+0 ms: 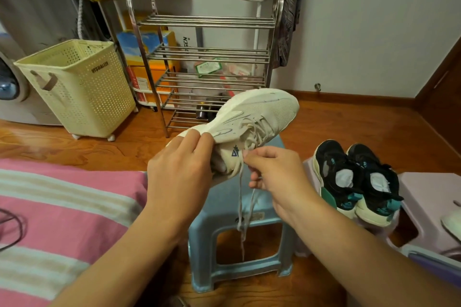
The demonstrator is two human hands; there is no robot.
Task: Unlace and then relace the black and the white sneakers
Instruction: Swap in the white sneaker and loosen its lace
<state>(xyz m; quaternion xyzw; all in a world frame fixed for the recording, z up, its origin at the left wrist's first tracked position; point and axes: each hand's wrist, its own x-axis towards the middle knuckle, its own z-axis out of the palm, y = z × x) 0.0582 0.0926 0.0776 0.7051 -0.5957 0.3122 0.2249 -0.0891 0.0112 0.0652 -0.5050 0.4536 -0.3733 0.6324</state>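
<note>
A: White mesh sneaker [259,112] first; where is it?

B: Held in the air above the pale blue plastic stool [224,209], toe pointing away; the left hand [179,169] grips its heel end, fingers curled over the collar; the right hand [272,172] pinches the cream flat lace [240,197] just beside the tongue, thumb and forefinger closed on it, while both loose ends dangle down in front of the stool.

A: How should the step go?

B: My guess is the lace is being worked at the top eyelets; keep the heel steady with the left hand and draw one crossing at a time, gently, so the ends do not tangle; most of the crossings look laced.

A: And the black sneakers?

B: The black pair with teal trim [359,179] sits side by side on a lilac plastic stool [424,189], well apart from both hands.

A: Any containers?

B: A cream perforated laundry basket [82,87] on the wooden floor; what is in it I cannot tell; the chrome wire shoe rack [207,67] seems to carry no shoes.
</note>
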